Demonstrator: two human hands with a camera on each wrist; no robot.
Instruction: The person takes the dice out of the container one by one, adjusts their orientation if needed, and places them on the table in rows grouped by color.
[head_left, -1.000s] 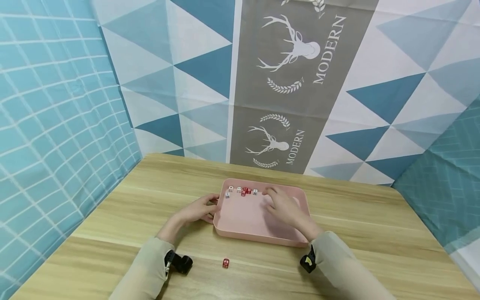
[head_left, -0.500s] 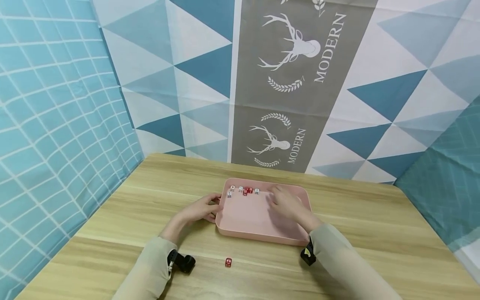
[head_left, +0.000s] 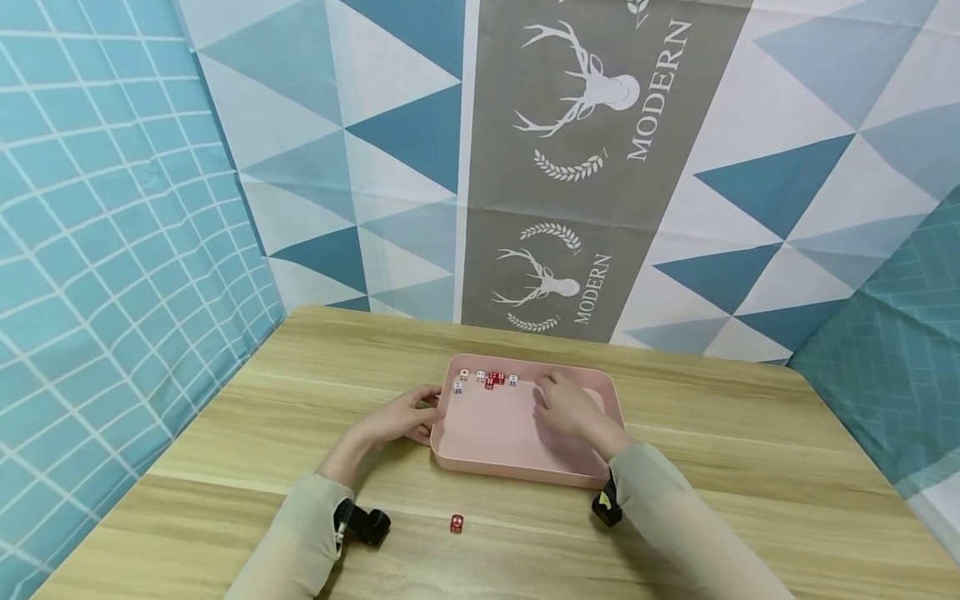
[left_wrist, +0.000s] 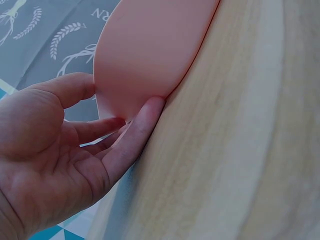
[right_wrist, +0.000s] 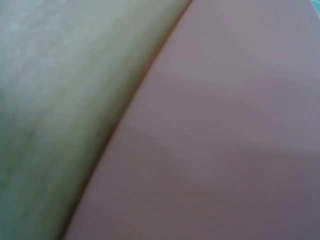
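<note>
A pink tray (head_left: pixel 487 433) lies on the wooden table. Along its back left part sit several white and red dice, among them a white die (head_left: pixel 513 380) and a cluster of red dice (head_left: pixel 492 379). My left hand (head_left: pixel 401 417) holds the tray's left side; in the left wrist view its thumb meets the rim and its fingers press the outer wall. Inside the tray, right of the dice, my right hand (head_left: pixel 573 408) reaches down with bent fingers. Its fingertips are hidden, so whether they hold anything cannot be told. The right wrist view shows only the blurred tray wall (right_wrist: pixel 225 125) and table.
One red die (head_left: pixel 457 523) lies on the table (head_left: pixel 300 417) in front of the tray, between the forearms. Behind the table hangs a patterned cloth (head_left: pixel 405 167), with a blue checked cloth (head_left: pixel 112 208) on the left.
My right hand has lowered into the tray and its fingers have bent downward. The left hand stays at the tray's side, and the dice keep their places.
</note>
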